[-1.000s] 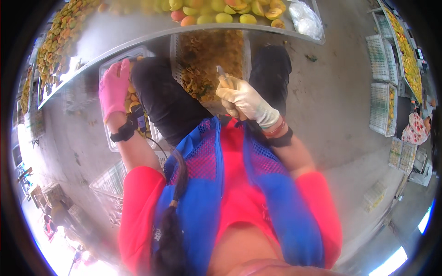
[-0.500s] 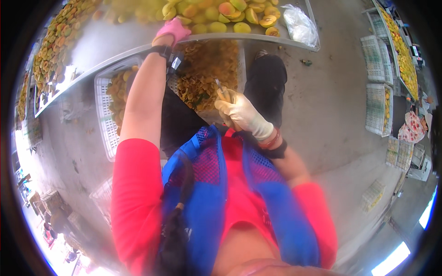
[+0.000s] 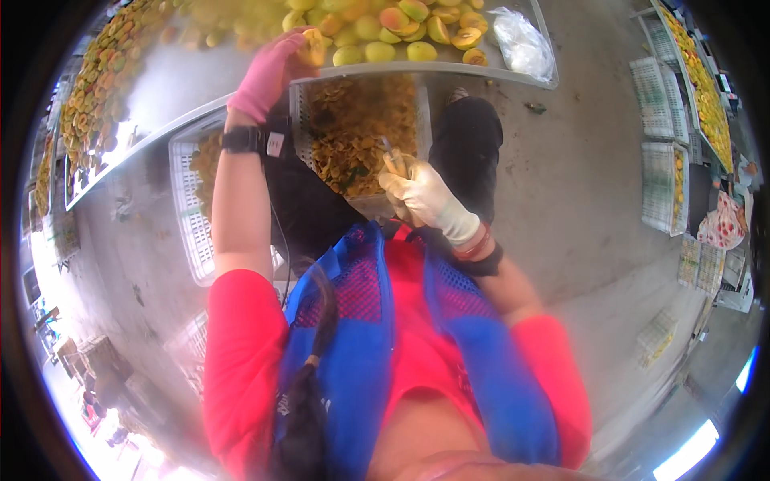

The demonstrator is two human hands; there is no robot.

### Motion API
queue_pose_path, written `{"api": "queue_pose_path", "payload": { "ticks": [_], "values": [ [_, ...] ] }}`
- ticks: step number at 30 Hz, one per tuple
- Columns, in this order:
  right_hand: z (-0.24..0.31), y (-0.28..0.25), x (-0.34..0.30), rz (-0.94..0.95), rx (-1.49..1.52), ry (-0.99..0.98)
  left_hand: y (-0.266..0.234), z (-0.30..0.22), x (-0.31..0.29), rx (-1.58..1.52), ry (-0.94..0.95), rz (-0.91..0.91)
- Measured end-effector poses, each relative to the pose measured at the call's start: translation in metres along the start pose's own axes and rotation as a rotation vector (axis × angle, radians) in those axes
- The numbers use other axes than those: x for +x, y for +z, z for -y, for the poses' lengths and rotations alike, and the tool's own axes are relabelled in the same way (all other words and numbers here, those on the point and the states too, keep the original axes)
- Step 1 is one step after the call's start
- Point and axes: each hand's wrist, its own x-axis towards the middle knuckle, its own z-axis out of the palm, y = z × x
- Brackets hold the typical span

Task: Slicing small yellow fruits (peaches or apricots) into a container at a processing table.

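My left hand [image 3: 269,76], in a pink glove, is closed around a yellow-orange apricot-like fruit [image 3: 312,48] at the near edge of the metal-rimmed table [image 3: 180,84]. Beyond its fingers lies a pile of whole and halved fruit [image 3: 373,28], green-yellow with some red blush. My right hand [image 3: 429,200], in a whitish glove, is wrapped around a small knife [image 3: 393,159] in front of my lap. The knife's wooden handle and short metal blade point up and away from me. Below the table edge stands a white crate [image 3: 423,104] filled with brownish-yellow cut pieces [image 3: 353,132].
A crumpled clear plastic bag [image 3: 521,40] sits at the table's right corner. Another white crate [image 3: 188,204] with fruit stands left of my legs. More fruit [image 3: 96,96] covers the table's far left. Stacked crates [image 3: 664,180] and a second fruit-covered table [image 3: 698,76] are at right.
My left hand has drawn back from the pile toward the near table edge, and a fruit now shows in its fingers. My right hand with the knife has barely moved.
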Motion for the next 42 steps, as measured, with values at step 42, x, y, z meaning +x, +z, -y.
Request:
{"api": "queue_pose_path", "payload": {
  "ticks": [42],
  "values": [
    [0.027,0.029,-0.015,-0.136,0.087,-0.380,0.157,0.019,-0.115,-0.070,0.381,0.053]
  ]
}}
